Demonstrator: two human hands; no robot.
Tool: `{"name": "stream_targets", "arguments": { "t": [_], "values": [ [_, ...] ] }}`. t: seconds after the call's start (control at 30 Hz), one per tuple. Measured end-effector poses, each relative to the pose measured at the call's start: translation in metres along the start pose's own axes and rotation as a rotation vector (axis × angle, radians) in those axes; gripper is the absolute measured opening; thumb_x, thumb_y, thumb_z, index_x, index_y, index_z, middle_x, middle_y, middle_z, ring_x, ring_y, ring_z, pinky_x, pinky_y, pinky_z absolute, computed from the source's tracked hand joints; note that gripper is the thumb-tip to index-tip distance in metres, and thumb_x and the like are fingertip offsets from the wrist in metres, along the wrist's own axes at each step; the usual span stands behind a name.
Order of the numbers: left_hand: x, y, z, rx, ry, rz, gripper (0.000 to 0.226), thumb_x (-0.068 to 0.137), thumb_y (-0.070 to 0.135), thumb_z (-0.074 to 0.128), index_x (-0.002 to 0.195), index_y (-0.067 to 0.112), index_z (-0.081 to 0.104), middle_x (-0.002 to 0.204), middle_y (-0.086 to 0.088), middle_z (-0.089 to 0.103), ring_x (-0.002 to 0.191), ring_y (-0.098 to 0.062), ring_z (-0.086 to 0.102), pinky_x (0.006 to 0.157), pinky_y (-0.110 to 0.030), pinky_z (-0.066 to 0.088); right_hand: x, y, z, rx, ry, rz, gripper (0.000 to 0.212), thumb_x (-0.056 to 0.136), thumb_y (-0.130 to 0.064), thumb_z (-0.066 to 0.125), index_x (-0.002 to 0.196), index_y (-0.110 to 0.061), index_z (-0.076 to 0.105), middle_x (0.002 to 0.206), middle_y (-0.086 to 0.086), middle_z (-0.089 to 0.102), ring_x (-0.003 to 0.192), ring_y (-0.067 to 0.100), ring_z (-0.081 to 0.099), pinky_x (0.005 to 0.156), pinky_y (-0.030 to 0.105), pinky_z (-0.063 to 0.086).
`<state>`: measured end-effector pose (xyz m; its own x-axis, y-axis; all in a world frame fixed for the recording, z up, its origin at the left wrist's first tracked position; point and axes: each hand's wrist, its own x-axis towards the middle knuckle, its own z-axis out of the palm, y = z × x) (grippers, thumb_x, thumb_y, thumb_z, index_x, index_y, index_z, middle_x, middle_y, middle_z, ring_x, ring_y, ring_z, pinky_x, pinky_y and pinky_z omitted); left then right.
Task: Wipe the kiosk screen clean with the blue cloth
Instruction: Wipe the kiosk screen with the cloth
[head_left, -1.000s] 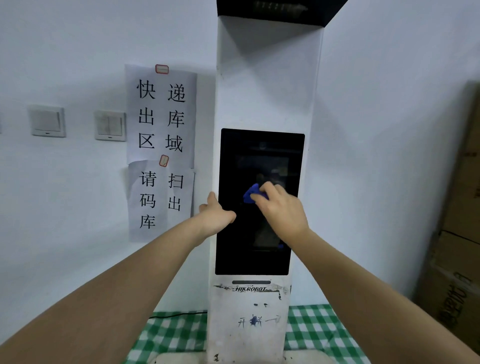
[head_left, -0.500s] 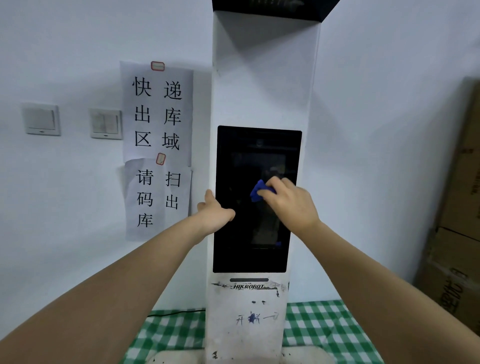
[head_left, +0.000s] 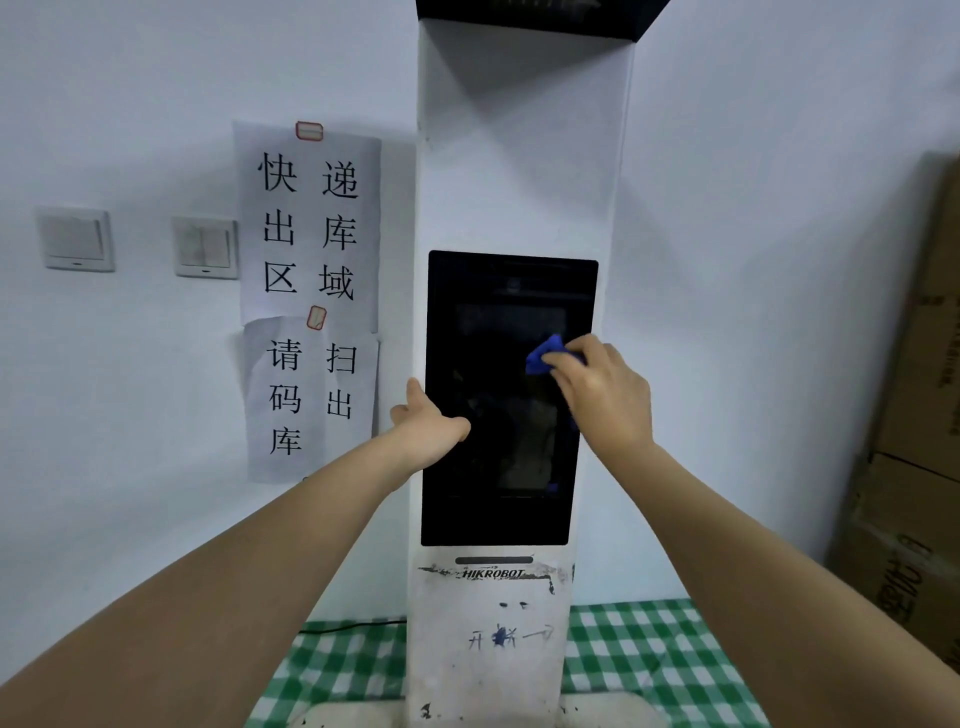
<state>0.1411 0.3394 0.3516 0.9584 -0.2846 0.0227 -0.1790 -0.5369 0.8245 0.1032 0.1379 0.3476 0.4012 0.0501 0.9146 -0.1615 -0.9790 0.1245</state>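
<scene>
A tall white kiosk (head_left: 519, 166) stands against the wall with a dark upright screen (head_left: 483, 499) in its front. My right hand (head_left: 605, 397) presses a small blue cloth (head_left: 545, 356) against the right-hand part of the screen, a little above its middle. Only a corner of the cloth shows past my fingers. My left hand (head_left: 428, 423) grips the kiosk's left edge, with the thumb lying over the screen's left border.
Two paper notices (head_left: 311, 291) and two wall switches (head_left: 137, 241) hang left of the kiosk. Cardboard boxes (head_left: 914, 415) are stacked at the right. A green checked cloth (head_left: 649, 654) covers the surface under the kiosk, and a black cable (head_left: 353, 626) runs behind it.
My right hand has slid the blue cloth to the right and slightly up across the screen. My left hand stays on the kiosk's left edge.
</scene>
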Motion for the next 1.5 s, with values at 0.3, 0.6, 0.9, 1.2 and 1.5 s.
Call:
{"name": "stream_targets", "arguments": {
  "t": [0.3,0.6,0.9,1.2,1.5],
  "values": [
    [-0.006,0.004,0.003,0.008,0.031,0.005,0.086,0.092,0.020,0.051,0.152,0.019,-0.010,0.154,-0.014,0.014,0.133,-0.033,0.035,0.103,-0.038,0.034,-0.024,0.013,0.006,-0.106,-0.099,-0.223,0.053,0.056,-0.007,0.088,0.104,-0.016,0.069,0.092,0.005,0.062,0.069,0.025,0.059,0.042,0.022,0.029],
    [-0.007,0.004,0.004,0.005,0.029,-0.003,0.087,0.091,0.020,0.052,0.152,0.020,-0.010,0.154,-0.014,0.014,0.132,-0.033,0.035,0.103,-0.039,0.034,-0.029,0.010,0.009,0.047,0.038,0.087,0.026,0.076,-0.008,0.077,0.100,-0.017,0.070,0.095,0.004,0.061,0.074,0.025,0.060,0.039,0.027,0.042],
    [-0.008,0.003,0.003,0.007,0.016,0.003,0.087,0.091,0.021,0.050,0.152,0.021,-0.012,0.155,-0.013,0.011,0.134,-0.032,0.033,0.104,-0.038,0.033,-0.009,0.022,-0.006,0.119,0.039,0.213,0.020,0.087,-0.013,0.067,0.106,-0.017,0.070,0.102,0.004,0.063,0.081,0.024,0.060,0.047,0.027,0.042],
    [-0.008,0.002,0.004,0.017,0.017,0.001,0.087,0.092,0.021,0.050,0.151,0.021,-0.014,0.156,-0.012,0.009,0.134,-0.032,0.033,0.103,-0.038,0.033,-0.045,0.026,0.002,0.165,-0.054,0.218,0.018,0.090,-0.015,0.062,0.106,-0.018,0.069,0.105,-0.002,0.061,0.082,0.015,0.057,0.049,0.021,0.035],
    [-0.008,0.004,0.005,0.032,0.022,-0.007,0.088,0.092,0.021,0.050,0.151,0.021,-0.015,0.156,-0.012,0.007,0.135,-0.033,0.032,0.104,-0.039,0.033,-0.038,0.016,0.002,0.181,-0.027,0.320,0.023,0.093,-0.018,0.059,0.115,-0.016,0.065,0.109,0.003,0.061,0.081,0.020,0.060,0.054,0.033,0.051]
  ]
}}
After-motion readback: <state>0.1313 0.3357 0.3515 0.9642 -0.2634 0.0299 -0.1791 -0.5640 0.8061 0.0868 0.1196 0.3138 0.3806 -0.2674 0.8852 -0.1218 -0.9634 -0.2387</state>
